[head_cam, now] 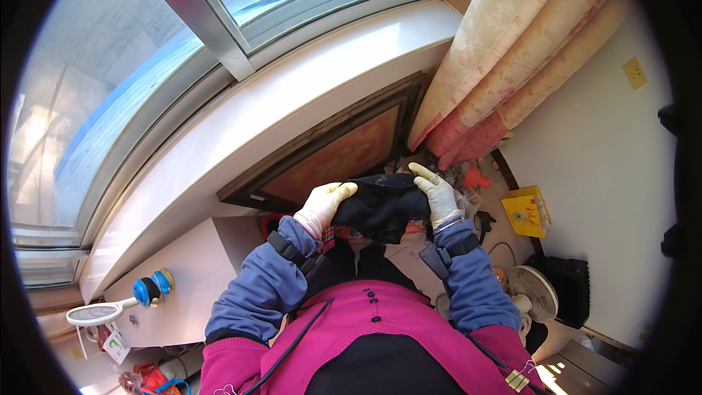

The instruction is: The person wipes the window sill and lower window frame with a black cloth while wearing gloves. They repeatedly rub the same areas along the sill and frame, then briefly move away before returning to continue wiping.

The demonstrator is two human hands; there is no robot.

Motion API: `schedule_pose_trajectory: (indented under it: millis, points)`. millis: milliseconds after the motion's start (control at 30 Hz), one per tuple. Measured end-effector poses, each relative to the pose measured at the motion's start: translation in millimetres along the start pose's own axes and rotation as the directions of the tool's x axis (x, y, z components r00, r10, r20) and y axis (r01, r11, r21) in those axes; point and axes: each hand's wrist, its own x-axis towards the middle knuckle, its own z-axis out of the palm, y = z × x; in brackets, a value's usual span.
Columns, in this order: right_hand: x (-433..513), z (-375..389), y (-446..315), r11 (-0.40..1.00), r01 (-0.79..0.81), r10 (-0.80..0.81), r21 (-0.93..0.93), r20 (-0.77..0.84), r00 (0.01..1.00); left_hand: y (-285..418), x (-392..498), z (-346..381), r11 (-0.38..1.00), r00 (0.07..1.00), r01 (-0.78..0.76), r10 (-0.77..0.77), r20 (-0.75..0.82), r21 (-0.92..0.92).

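Observation:
A piece of black cloth (381,206) is stretched between my two gloved hands, in front of my body. My left hand (327,204), in a pale rubber glove, pinches its upper left corner. At the cloth's upper right edge is my right hand (439,192), in a matching glove, with the index finger extended and the cloth against the thumb side. The cloth's lower edge hangs loose and crumpled. Part of what lies below it is hidden, though red patterned items show around its lower edge.
Ahead stands a dark-framed panel (334,159) under the white windowsill (351,57). Curtains (493,82) hang at the right. A yellow box (526,211), a white fan (533,293) and a black case (570,291) stand on the right. A cabinet (175,285) with a white round-headed device (94,314) is left.

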Motion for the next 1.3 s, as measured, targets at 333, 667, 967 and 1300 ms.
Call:
schedule_pose_trajectory:
  millis: [333,667,967,1300]
  points:
    - [4.1,5.7,4.2,0.984,-0.152,0.149,0.089,0.030,0.988,-4.8,-2.0,-11.5,0.834,0.968,0.250,-0.227,0.108,-0.492]
    - [-45.5,51.8,2.2,0.754,0.511,-0.389,-0.413,0.346,0.854,-12.1,-3.8,-11.5,0.654,0.982,0.187,-0.106,0.156,-0.733]
    - [-33.3,98.4,10.3,0.963,0.191,-0.067,-0.189,0.520,0.852,-2.7,-12.7,-26.0,0.778,0.978,0.185,-0.085,0.191,-0.601]
    - [-24.8,116.8,-2.4,0.999,0.037,-0.028,-0.005,0.562,0.827,8.8,-22.5,-69.8,0.987,0.990,0.001,0.022,-0.143,0.162]
